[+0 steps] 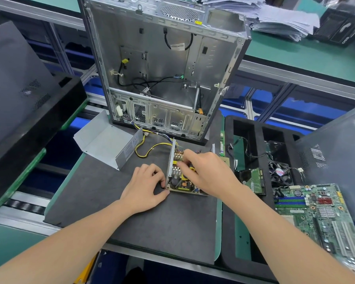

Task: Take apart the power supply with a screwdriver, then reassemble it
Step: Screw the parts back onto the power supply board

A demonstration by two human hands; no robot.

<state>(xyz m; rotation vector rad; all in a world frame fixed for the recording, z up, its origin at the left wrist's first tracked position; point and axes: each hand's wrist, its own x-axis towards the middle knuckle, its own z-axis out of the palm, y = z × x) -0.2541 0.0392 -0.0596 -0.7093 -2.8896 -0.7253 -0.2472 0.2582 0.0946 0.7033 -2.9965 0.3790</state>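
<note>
Bracing the supply on the mat, the left hand pinches its near-left corner. The right hand curls over its open inside, perhaps round a yellow-and-black handle, though I cannot tell. A slip there could gouge components or strain the wires running behind it to the case. The cover, behind-left of the supply, bears a label too small to read.

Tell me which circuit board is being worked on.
The power supply board in the open housing on the grey mat: the left hand holds its near corner, the right hand reaches into it. The green motherboard lies untouched to the right.
</note>
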